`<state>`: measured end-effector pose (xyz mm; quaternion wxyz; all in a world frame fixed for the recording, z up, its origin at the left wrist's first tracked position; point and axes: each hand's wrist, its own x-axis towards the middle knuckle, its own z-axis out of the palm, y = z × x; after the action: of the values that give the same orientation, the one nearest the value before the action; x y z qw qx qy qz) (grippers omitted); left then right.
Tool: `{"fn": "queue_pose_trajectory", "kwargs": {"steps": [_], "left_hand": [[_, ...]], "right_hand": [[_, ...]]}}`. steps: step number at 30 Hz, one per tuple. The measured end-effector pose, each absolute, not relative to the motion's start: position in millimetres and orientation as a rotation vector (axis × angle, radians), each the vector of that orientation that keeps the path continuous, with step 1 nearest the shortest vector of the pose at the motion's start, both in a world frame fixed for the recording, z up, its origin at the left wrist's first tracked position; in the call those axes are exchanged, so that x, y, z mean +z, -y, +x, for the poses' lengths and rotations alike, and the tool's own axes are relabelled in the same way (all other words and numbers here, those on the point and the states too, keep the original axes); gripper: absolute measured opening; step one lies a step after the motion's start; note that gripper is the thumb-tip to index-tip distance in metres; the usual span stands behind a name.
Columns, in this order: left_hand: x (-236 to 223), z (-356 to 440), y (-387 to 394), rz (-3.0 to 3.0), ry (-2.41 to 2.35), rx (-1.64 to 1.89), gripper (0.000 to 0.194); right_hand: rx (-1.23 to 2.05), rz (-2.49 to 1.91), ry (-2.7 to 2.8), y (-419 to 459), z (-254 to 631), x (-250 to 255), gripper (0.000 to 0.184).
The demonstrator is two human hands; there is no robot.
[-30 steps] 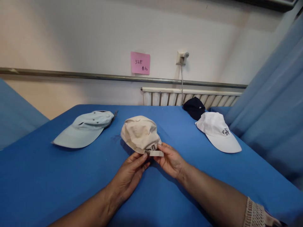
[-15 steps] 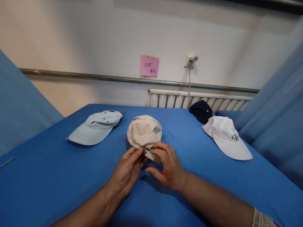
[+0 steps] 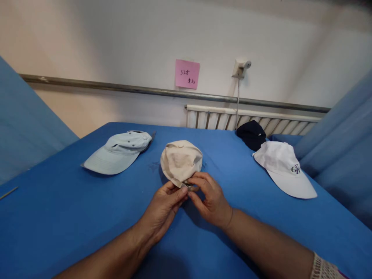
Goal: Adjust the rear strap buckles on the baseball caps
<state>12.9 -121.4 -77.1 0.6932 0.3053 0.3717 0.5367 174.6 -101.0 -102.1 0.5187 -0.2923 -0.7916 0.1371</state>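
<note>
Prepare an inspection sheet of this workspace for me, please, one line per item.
Surface: blue cover, faint dark mark left of the beige cap.
Things: beige cap at centre; pale blue cap left; white cap and navy cap right.
Clutter: thin stick at the left edge.
Hands: left hand pinches the beige cap's back edge; right hand fingers its strap, grip partly hidden.
Cables: cord hangs from the wall socket; lower end unseen.
Surroundings: pink note, metal rail, radiator, blue curtains both sides.
</note>
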Motion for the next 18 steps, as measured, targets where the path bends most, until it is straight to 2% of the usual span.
{"fn": "queue_pose_trajectory", "kwargs": {"steps": [5,12,18], "left_hand": [[-74.2,14.2,121.8,0.695,-0.814,1.196,0.034],[-74.3,16.1,121.9,0.678,-0.850,1.168,0.031],[-76.4,16.5,121.8,0.702,-0.846,1.216,0.028]], "right_hand": [[0.137,-0.719,1.970,102.3,177.6,-99.3,0.031],[0.064,-0.748,1.973,99.6,179.4,-101.2,0.021],[0.021,-0.746,1.983,102.1,179.0,-99.7,0.025]]}}
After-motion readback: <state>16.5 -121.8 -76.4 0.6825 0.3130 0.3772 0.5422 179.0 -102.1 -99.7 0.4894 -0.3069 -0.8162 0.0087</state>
